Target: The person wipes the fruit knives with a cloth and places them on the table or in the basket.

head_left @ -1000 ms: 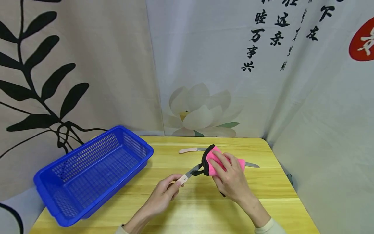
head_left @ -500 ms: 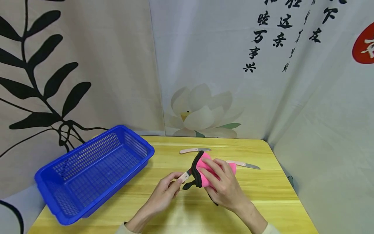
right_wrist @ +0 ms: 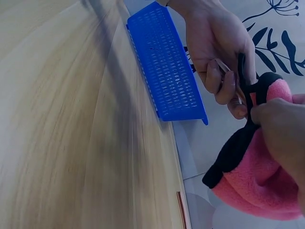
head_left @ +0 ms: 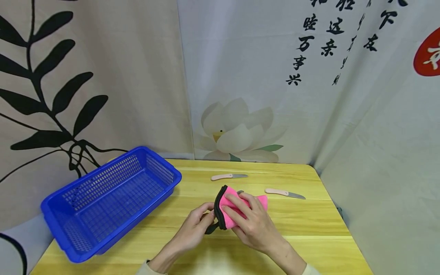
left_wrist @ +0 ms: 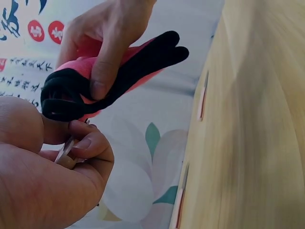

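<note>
Now the left hand (head_left: 192, 228) pinches a pale-handled knife (left_wrist: 66, 158) at near centre — mostly hidden by the black-edged pink cloth (right_wrist: 257, 176) that the right hand (head_left: 256, 231) grips. Far on the bench (head_left: 326, 233) lie a second knife (head_left: 228, 176) and, rightward, a third knife (head_left: 284, 193) — blue basket (head_left: 118, 208) left.

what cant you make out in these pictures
- Blade of the held knife: head view, mostly hidden by the pink cloth and right hand.
- Its handle: head view, covered by the left hand.
- Second knife: right wrist view, cut off by the bottom edge.
- Red emblem: head view, cut off by the right edge.
</note>
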{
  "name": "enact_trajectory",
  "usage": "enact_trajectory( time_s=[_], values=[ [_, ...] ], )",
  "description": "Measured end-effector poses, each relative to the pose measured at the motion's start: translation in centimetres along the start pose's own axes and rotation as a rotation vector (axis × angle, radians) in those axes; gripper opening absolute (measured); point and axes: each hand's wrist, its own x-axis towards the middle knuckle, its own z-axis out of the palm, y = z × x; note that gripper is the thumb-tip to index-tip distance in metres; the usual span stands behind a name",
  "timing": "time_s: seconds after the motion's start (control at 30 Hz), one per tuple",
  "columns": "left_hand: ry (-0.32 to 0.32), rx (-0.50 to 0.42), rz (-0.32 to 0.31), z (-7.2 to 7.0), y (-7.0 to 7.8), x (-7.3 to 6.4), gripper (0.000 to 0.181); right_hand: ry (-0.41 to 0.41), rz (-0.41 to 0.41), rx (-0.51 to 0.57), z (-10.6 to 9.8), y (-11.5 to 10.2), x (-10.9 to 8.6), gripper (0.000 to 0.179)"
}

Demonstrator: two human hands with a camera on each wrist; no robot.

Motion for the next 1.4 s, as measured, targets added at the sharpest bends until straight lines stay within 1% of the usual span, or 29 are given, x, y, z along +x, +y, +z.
enact_trajectory(
  time_s=[0.1, 0.23, 0.4, 0.53, 0.63, 0.87, 1.17, 1.27, 1.4],
  values=[
    [-0.009, -0.004, 0.003, -0.1, 0.0, -0.2, 0.038, -0.007, -0.002, -0.014, 0.0, 0.0, 0.0, 0.042],
    [-0.008, 0.006, -0.009, -0.1, 0.1, -0.4, 0.038, -0.02, 0.006, -0.032, 0.0, 0.2, 0.0, 0.044],
    [0.009, 0.003, -0.037, -0.2, 0.2, -0.5, 0.036, -0.007, 0.023, -0.047, 0.0, 0.8, -0.1, 0.036],
    [0.001, 0.005, -0.021, -0.3, 0.1, -0.6, 0.035, 0.005, 0.038, -0.053, -0.1, 1.4, -0.3, 0.038],
    [-0.006, 0.019, -0.006, -0.3, 0.0, -0.6, 0.035, 0.006, 0.053, -0.052, -0.1, 1.8, -0.6, 0.035],
    [0.005, 0.046, -0.015, -0.5, -0.1, -0.6, 0.032, -0.034, 0.088, -0.05, -0.4, 2.6, -1.1, 0.053],
    [-0.01, 0.053, -0.005, -0.7, 0.1, -0.6, 0.032, -0.04, 0.116, -0.061, -0.9, 4.1, -1.3, 0.057],
    [-0.011, 0.037, -0.008, -0.7, 0.1, -0.6, 0.034, -0.033, 0.157, -0.064, -1.5, 4.8, -1.4, 0.053],
    [0.006, 0.006, -0.033, -0.8, 0.0, -0.5, 0.035, 0.008, 0.195, -0.06, -2.2, 5.4, -1.5, 0.042]
  ],
)
